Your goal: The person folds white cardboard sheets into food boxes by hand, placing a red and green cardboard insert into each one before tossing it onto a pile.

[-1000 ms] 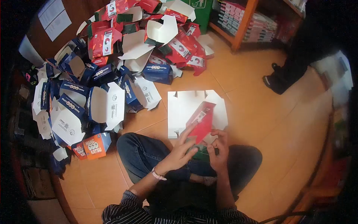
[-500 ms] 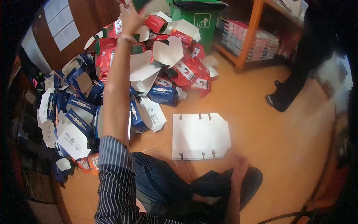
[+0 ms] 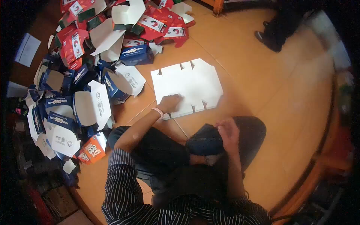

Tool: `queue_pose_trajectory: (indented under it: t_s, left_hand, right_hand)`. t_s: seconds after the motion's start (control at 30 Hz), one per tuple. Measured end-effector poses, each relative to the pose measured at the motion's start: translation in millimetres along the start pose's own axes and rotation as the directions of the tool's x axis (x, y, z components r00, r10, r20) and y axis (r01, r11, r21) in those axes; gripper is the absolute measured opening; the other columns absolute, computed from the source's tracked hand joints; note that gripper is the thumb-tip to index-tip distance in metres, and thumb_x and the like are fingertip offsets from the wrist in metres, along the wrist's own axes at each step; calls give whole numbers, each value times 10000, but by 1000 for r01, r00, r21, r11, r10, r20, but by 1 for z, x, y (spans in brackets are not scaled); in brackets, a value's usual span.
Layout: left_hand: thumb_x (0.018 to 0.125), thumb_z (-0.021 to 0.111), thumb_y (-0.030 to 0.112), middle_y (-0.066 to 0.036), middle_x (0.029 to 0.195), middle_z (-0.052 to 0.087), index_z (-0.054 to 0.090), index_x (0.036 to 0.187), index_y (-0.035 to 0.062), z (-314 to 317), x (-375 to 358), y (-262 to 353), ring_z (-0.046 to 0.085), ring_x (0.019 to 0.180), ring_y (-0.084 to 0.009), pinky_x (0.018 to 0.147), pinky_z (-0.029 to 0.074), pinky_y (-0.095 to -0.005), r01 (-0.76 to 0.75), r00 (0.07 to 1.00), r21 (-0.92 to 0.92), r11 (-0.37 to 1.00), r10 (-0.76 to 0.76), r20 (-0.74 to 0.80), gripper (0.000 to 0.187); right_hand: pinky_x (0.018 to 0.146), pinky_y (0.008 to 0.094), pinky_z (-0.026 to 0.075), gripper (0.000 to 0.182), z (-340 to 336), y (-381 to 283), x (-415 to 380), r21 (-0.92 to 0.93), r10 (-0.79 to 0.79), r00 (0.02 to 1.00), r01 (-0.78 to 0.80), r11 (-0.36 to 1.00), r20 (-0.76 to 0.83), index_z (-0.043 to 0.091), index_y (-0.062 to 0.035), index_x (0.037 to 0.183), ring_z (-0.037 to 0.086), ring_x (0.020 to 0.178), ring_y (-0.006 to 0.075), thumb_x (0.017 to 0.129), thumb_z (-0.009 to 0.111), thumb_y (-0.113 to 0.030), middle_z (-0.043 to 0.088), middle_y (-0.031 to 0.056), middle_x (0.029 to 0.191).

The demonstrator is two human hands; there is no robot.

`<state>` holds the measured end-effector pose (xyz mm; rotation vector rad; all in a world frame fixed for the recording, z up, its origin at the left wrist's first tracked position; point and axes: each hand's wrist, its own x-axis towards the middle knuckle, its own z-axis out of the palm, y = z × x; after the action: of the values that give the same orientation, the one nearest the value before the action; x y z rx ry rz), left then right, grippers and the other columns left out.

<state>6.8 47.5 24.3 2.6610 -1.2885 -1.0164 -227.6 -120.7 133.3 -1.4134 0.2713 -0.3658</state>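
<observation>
A stack of flat white box blanks (image 3: 195, 80) with notched edges lies on the floor in front of my crossed legs. My left hand (image 3: 170, 103), a pink band at its wrist, is on the near left part of this stack, its fingers bent and pressed together on the top blank. Their tips are partly hidden. Above my right knee is my right hand (image 3: 228, 132), loosely bent with fingers somewhat apart. Nothing shows in it, and it does not touch the stack.
Folded blue boxes (image 3: 137, 55) and red boxes (image 3: 152, 23) are heaped to the left and far left. Orange boxes (image 3: 92, 149) lie by my left knee. Another person's shoe (image 3: 268, 41) is on the tiled floor (image 3: 258, 86) at the far right.
My left hand has come down from above the red boxes, where it had a dark green and red box, onto the white stack. My right hand has shifted slightly left. The view has tilted downward.
</observation>
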Motion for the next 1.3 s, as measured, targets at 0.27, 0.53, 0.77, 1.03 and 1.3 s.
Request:
queue_pose_trajectory:
  t_s: [0.27, 0.53, 0.77, 1.03, 1.3]
  left_hand:
    - [605, 726, 404, -75, 1241, 393, 457, 1187, 155, 7, -11, -9, 477, 1056, -273, 837, 433, -352, -181, 961, 42, 983, 186, -207, 688]
    - [801, 546, 163, -143, 770, 577, 589, 836, 24, -12, -15, -17, 576, 724, -259, 625, 446, -360, -216, 930, -194, 957, 142, -338, 149]
    - [834, 512, 116, -105, 624, 544, 575, 862, 14, -69, -113, 43, 509, 558, -198, 561, 429, -312, -443, 824, -408, 798, 183, -537, 123]
    - [874, 496, 93, 69, 652, 489, 475, 1127, 64, -49, -167, 50, 415, 598, 7, 533, 335, -149, -266, 951, -892, 365, -54, -306, 256]
    - [860, 515, 82, -70, 904, 566, 366, 1159, 104, -54, -209, 57, 505, 732, -57, 688, 400, -173, -243, 967, -967, -79, -99, -235, 335]
  right_hand:
    - [764, 263, 428, 58, -5, 12, -4, 39, 81, 995, -79, 996, -62, 496, -12, 871, 518, 814, 123, 819, 520, -6, 515, 39, 839]
    - [758, 262, 436, 161, 12, 73, 2, -136, 206, 978, -199, 970, 33, 496, -19, 979, 523, 828, 134, 821, 524, -32, 533, 50, 881]
    - [919, 353, 324, 408, 54, 52, 62, -268, -223, 963, 177, 947, -154, 371, -50, 1238, 380, 1090, 250, 851, 486, -107, 407, 151, 1169]
    - [994, 422, 217, 193, 85, 9, 57, -378, -377, 911, 413, 829, 168, 576, -56, 927, 216, 1241, 347, 745, 610, -110, 229, 191, 1316]
    - [1003, 437, 201, 87, 85, -2, 52, -419, -146, 900, 328, 846, 410, 590, -41, 802, 274, 1228, 356, 783, 580, -125, 305, 189, 1288]
